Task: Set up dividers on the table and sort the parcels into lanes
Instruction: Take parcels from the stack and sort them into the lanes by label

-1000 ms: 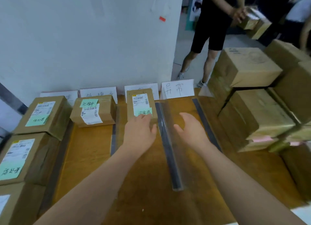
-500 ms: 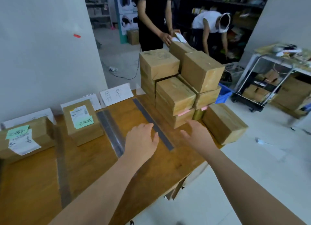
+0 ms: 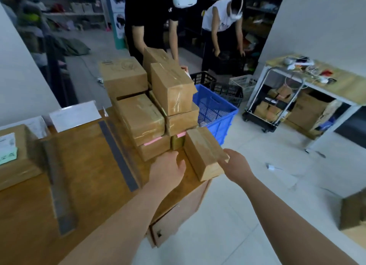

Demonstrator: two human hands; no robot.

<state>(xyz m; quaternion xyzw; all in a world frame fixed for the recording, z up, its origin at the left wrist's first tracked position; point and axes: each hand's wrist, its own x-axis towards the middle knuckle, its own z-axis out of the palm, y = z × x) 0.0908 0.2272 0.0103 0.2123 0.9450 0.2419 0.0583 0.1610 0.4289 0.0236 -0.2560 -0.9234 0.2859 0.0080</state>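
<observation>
Far-left parcel: we open on a brown cardboard parcel with a white label and a pale green note (image 3: 13, 155), sitting on the brown wooden table (image 3: 89, 165).
Dividers: the first dark grey divider strip (image 3: 59, 185) lies just beside that parcel; the second dark grey divider strip (image 3: 118, 155) runs across the top further right.
Cards: white paper cards (image 3: 75, 115) stand along the far edge, their writing too blurred to read.
Stack: a pile of plain brown taped cardboard parcels (image 3: 138, 118) fills the table's right end, with pink slips poking out low down.
Left hand: our left hand (image 3: 168, 169) hovers over the table, fingers relaxed and holding nothing, just beside the next box.
Target parcel: a small plain brown cardboard parcel (image 3: 204, 153) sits at the table's near right corner, in front of the stack, with one end past the edge.
Right hand: our right hand (image 3: 233, 163) is touching that parcel's right side; its fingers are hidden, so we cannot tell whether it grips.
Beyond: a blue plastic slatted crate (image 3: 215, 114) stands on the floor behind the stack.
</observation>
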